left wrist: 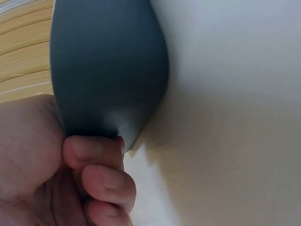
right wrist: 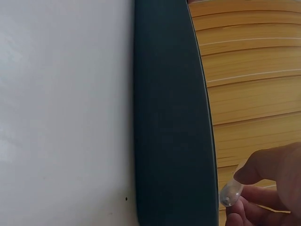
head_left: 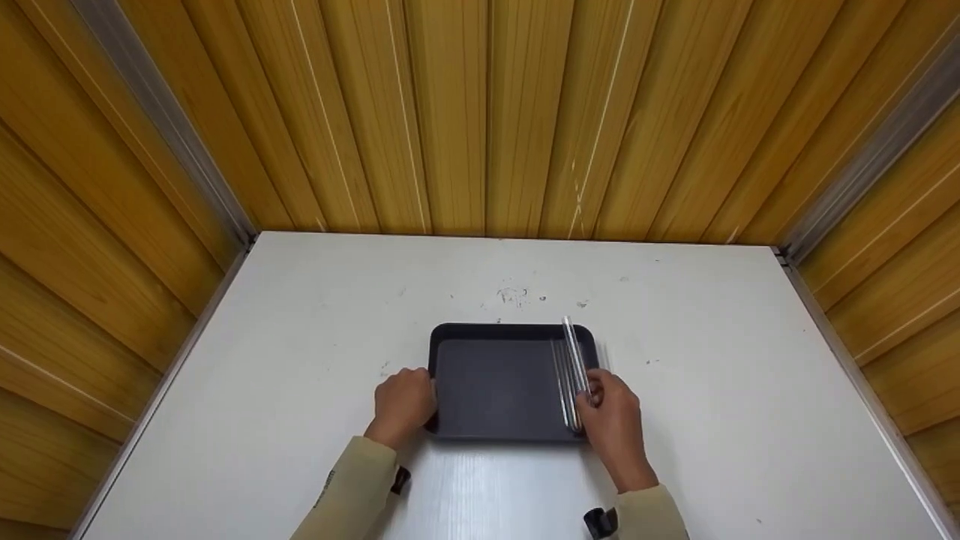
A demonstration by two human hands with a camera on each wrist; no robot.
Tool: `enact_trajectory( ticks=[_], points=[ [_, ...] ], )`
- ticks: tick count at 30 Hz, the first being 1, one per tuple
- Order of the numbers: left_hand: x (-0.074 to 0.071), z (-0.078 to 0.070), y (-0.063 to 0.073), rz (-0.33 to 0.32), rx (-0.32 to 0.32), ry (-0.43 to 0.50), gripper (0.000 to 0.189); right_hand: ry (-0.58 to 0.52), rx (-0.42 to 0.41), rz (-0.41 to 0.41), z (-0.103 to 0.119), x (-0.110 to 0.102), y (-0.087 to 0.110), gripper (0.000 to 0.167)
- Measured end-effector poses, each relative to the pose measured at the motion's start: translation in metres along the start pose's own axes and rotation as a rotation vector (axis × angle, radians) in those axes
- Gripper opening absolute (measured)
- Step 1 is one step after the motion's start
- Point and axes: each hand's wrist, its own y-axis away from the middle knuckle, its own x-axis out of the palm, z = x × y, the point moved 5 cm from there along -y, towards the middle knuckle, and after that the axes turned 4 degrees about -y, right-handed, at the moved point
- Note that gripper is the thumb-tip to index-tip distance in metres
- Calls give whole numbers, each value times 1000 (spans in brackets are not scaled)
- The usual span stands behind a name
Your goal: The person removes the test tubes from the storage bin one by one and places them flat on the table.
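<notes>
Tube (head_left: 574, 345), clear and slender, sits pinched between the thumb and fingers of our right grip (head_left: 613, 420), above the right side of the dark tray (head_left: 495, 390); we cannot be sure whether a second one is held along with it. We judge it light and stiff, slick on its smooth wall, and easily cracked or chipped if it is glass. Near the middle of its length seems the best place to take hold, with a light pinch, since a hold near one end leaves the rest to swing. We have it near its closer end: the rounded tip (right wrist: 230, 194) shows right beside our thumb in the right wrist view. From there the long axis runs away from us, leaning slightly left, so the far end stands out beyond the right grip. More tubes (head_left: 564, 390) lie just left of that grip inside the tray, almost parallel to the held one. Our left grip (head_left: 405, 401) is curled on the tray's left rim, well left of the tubes, and the tray rests on the tabletop (head_left: 337, 330) between our two grips.
</notes>
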Motion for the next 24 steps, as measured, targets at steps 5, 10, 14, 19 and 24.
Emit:
enact_trajectory(
  ticks=[5, 10, 14, 19, 24],
  points=[
    [1, 1, 0, 22, -10, -3, 26, 7, 17, -9, -3, -2, -1, 29],
    [0, 1, 0, 11, -4, -5, 26, 13, 15, -34, -7, -7, -3, 29],
    [0, 0, -1, 2, 1, 3, 25, 20, 27, -32, -11, -11, -3, 30],
    [1, 1, 1, 0, -5, -1, 26, 30, 78, -8, -20, -16, 0, 32],
    [2, 1, 0, -5, 3, -4, 26, 31, 105, -6, -27, -23, -1, 32]
  ],
)
